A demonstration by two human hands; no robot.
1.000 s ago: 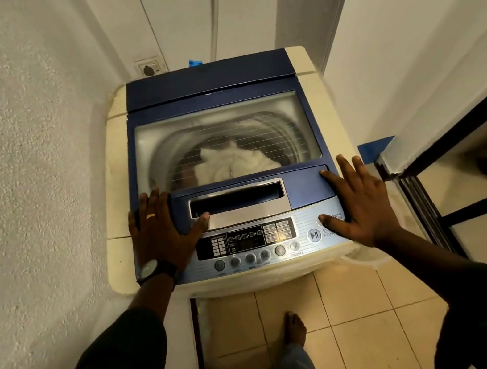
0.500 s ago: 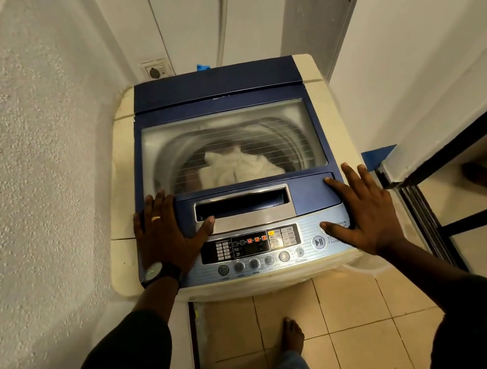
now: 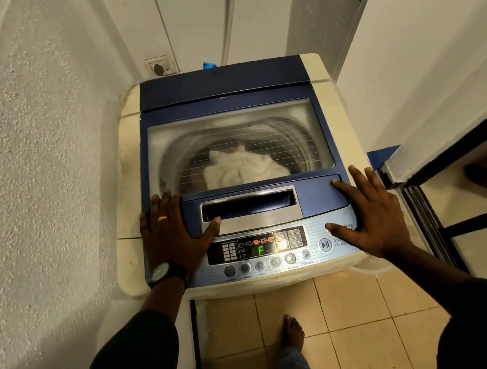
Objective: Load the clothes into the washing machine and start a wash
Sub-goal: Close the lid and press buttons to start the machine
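- so the washing machine [image 3: 235, 182] is shut; the see-through lid [image 3: 237, 148] is down and the clothes [image 3: 242, 168], a pale bundle with something darker under it, sit in the drum towards its front edge; loading looks done to me
- left hand [image 3: 173, 239] lies flat on the front-left corner of the lid frame, fingers spread and holding nothing, thumb reaching onto the silver handle recess [image 3: 250, 210]; there's a watch [image 3: 162, 273] on that wrist and a ring [image 3: 162, 218] on one finger
- right hand [image 3: 371, 214] is also flat and splayed at the front-right corner, gripping nothing; its thumb tip rests on the power button area right by the control panel's right end
- the display [image 3: 260, 248] is lit, with a green F and a few orange icons, so I'd say power is on and the step in hand is picking the cycle and hitting go
- how I'd do it well: keep the left hand off the handle so the lid doesn't pop; slide the right thumb to the start/pause button [image 3: 325, 244], which is just beside the thumb towards the front edge, not the power one, or you'll switch it all off
- one firm press, dead centre; then watch the display for a change before walking off; can't read the small labels under the row of round buttons [image 3: 259, 265], so check the programme first if it matters
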